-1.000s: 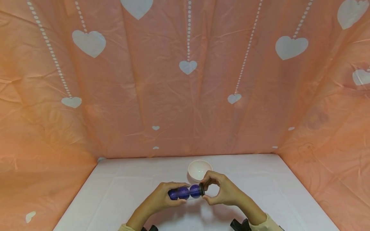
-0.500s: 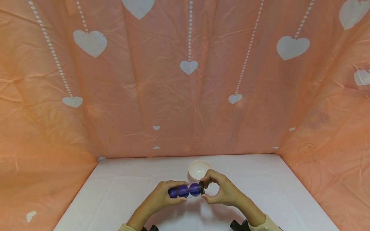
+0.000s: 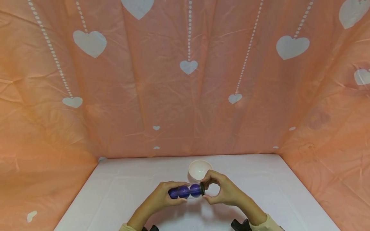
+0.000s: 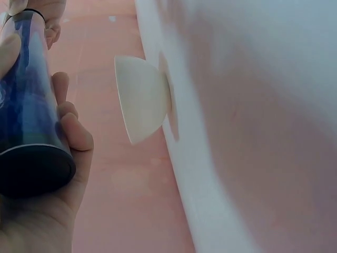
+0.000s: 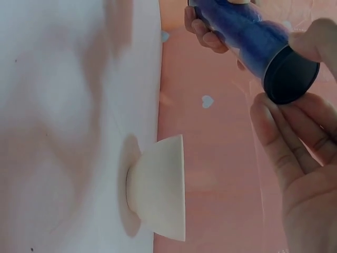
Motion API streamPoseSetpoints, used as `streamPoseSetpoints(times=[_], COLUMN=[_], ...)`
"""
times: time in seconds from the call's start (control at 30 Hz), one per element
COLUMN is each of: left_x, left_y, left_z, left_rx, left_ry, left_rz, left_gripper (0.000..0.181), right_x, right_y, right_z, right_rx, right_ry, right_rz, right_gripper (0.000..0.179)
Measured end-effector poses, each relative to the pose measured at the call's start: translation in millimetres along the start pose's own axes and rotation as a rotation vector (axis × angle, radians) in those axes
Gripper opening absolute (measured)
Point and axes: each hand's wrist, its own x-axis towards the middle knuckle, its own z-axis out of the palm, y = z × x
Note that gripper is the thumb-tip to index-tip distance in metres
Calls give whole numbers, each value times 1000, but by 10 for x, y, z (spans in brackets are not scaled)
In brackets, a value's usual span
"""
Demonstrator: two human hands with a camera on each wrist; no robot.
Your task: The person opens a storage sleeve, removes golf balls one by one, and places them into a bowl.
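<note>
A clear tube (image 3: 187, 191) with several shiny blue-purple balls inside is held nearly level above the table. My left hand (image 3: 165, 194) grips its body, thumb on one side and fingers curled round the other. At its right end my right hand (image 3: 224, 190) pinches the black cap (image 5: 292, 76) between thumb and fingertips. In the left wrist view a second black cap (image 4: 37, 171) closes the near end, by the left palm. The cap under the right fingers appears to be seated on the tube. A small white bowl (image 3: 199, 170) stands upright just behind the hands.
The table (image 3: 138, 173) has a white cover. An orange-pink sheet with white hearts (image 3: 189, 67) hangs behind it and along both sides. Dark wrist devices (image 3: 240, 225) show near the beige sleeves (image 3: 265, 223).
The tube and both hands rose very slightly, then came back down a little. Both hands keep the same hold, and the bowl has stayed in place.
</note>
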Motion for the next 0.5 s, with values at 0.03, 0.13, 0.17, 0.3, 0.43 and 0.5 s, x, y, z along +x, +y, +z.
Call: streamPoseSetpoints(times=[0.03,0.13,0.17,0.3,0.43,0.5], left_x=[2,7,10,7,-2,-2], left_y=[2,18,21,17,-3,-6], left_z=[-1,-12,-15,-21,-20,-19], left_rx=[-1,-2,0,10,13,19], left_ry=[1,2,2,-6,-13,-14], left_rz=[-4,-14,-16,-13,-6,-4], left_gripper=[48,48,48,48,48,48], right_x=[-1,-1,-1,2,3,3], right_y=[-2,-9,-11,-18,-20,-22], right_z=[4,15,16,18,11,9], right_rx=[-8,-36,-42,-37,-16,-16], right_ry=[4,17,20,15,-4,-5], right_rz=[-2,-13,-16,-18,-17,-19], right_gripper=[47,48,48,48,48,48])
